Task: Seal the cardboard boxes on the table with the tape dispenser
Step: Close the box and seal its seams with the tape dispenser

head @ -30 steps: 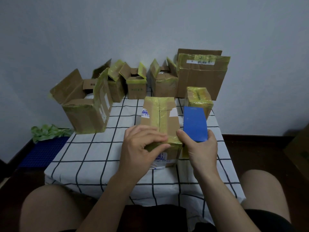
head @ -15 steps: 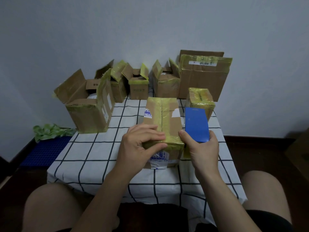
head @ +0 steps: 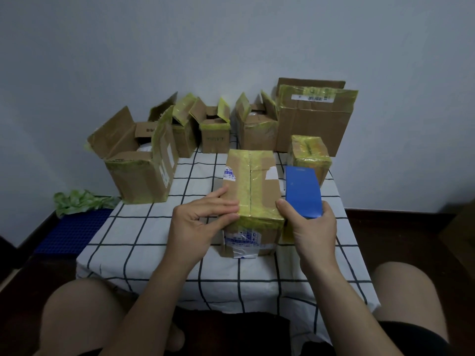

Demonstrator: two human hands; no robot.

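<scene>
Beside box [head: 250, 186], right grip [head: 312, 227] clasps tape dispenser [head: 303, 191]; left grip [head: 198, 224] flat, pressing it.

head cam | faces forward-down | close above table [head: 144, 227] | single view

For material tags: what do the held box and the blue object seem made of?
The held box: matte brown cardboard, flap seam under yellowish tape; blue object in the right hand: smooth, flat, evenly coloured, probably plastic, not certain.
</scene>
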